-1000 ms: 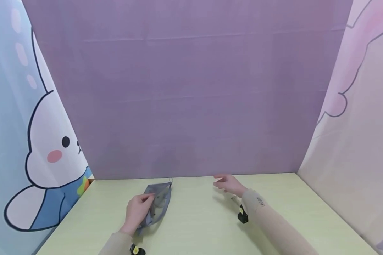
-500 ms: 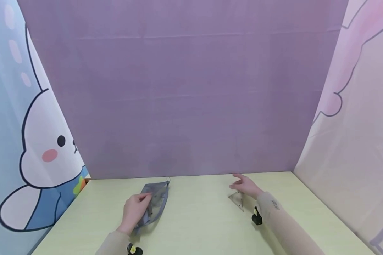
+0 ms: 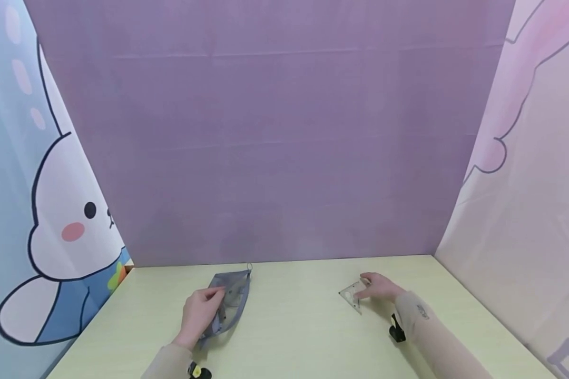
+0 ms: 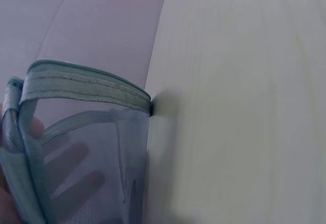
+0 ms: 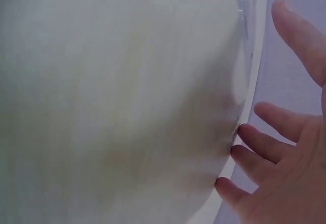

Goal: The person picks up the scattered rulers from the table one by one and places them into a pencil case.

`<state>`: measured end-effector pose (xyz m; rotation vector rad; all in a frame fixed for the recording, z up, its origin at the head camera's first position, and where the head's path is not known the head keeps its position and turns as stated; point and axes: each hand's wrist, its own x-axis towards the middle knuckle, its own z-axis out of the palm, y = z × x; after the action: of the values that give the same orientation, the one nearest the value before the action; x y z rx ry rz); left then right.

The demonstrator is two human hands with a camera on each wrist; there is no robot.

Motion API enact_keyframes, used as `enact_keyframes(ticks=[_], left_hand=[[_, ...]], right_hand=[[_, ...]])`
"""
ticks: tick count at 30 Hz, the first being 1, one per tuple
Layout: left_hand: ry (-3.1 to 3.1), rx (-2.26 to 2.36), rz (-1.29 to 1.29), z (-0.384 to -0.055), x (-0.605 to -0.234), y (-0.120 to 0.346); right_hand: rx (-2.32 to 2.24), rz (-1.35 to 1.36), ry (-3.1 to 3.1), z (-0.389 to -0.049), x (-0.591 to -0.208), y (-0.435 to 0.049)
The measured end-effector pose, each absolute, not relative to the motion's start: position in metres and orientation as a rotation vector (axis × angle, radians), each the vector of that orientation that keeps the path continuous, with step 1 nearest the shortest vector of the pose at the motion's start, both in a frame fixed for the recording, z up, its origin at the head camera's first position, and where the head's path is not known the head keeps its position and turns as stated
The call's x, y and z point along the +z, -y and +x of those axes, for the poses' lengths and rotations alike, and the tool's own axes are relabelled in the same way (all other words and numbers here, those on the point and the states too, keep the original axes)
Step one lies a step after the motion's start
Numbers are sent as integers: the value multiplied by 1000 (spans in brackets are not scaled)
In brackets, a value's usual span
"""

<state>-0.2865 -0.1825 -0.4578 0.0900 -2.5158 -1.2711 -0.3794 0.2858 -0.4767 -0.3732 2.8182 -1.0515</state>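
My left hand (image 3: pixel 201 311) pinches the edge of a grey mesh zip pouch (image 3: pixel 239 302), tilted with its mouth gaping. Through the see-through mesh in the left wrist view, fingers show behind the pouch (image 4: pixel 91 127) with its grey-green trim. At the right, a clear triangular set square (image 3: pixel 350 296) lies on the table. My right hand (image 3: pixel 380 287) is at its right side, thumb and forefinger apart around that edge. In the right wrist view the fingers of the right hand (image 5: pixel 285 152) are spread, fingertips down at the table; part of a clear piece (image 5: pixel 247 25) shows at the top.
The pale wooden table (image 3: pixel 289 326) ends at a purple cloth backdrop (image 3: pixel 284 158). A printed cartoon curtain (image 3: pixel 76 210) hangs on the left, a pale pink one (image 3: pixel 526 221) on the right. A small ring (image 3: pixel 249 266) is at the pouch's far corner.
My right hand has moved right and down to the set square's right edge, uncovering the set square on the table. The left hand and pouch have stayed nearly still.
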Motion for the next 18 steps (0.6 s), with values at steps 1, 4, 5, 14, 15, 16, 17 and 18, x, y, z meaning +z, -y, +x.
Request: enact_keyframes(ticks=[1,4,5,14,15,16,17,18], left_hand=[[2515,-1272,90,-286,-458,183],[2513,-1272,86,-286,-458,183],[2512,-1273,85,-286,-458,183],[2515,-1264,80,-286,-458,183],[2514,-1263,80,-286,-458,183],[2513,-1264,79,-286,-458,183],[2513,-1264,78,-286,-458,183],[2513,-1264,77,-286,-458,183]], right_hand=[[-1050,-377,-2810,-379,-478,-286],[-1015,-389,-2807,-376,-480,-283],[-1000,-387,-2807,-374,-479,-282],[-872,-425,-2843,-365,-474,-275],[-857,-432,-2853,-365,-473,-275],[-851,-428,-2857,-365,-473,-275],[-836,-425,-2864,-366,-473,-275],[-826,-418,-2868,-367,-473,-274]])
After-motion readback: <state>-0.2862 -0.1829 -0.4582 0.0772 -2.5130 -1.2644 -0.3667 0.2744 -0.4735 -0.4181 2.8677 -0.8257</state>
